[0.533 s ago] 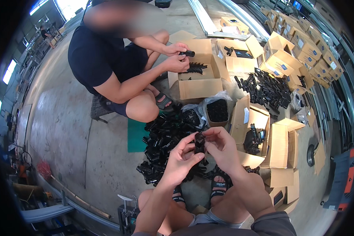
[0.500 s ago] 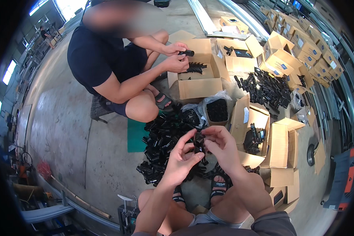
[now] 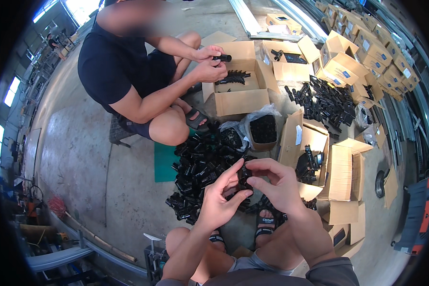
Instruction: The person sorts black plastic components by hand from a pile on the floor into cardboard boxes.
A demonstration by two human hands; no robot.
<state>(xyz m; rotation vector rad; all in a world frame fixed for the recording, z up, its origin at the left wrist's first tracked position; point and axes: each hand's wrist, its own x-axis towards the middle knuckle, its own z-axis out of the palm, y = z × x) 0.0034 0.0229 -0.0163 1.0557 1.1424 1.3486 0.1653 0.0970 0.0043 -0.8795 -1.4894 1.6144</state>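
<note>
Between my two hands is a small black plastic part [image 3: 244,177], held over the near side of a heap of similar parts. My left hand [image 3: 222,196] grips its left side, the thumb below and the fingertips above. From the right, my right hand [image 3: 275,185] pinches the same part with thumb and forefinger. My fingers cover much of it, so its exact kind is unclear. The heap of black parts [image 3: 195,178] lies on the floor in front of me, partly over a green mat [image 3: 163,164].
Across from me, a seated person's hands [image 3: 212,66] hold a black cylindrical part above an open cardboard box [image 3: 243,102]. A bag-lined box [image 3: 263,131] of black pieces stands beyond my hands. More open boxes [image 3: 339,174] and another black pile [image 3: 326,102] lie to the right.
My right hand has shifted slightly right and down, its fingers closer around the part. The part is turned a little in my grip. The other person's hands still hold their black part.
</note>
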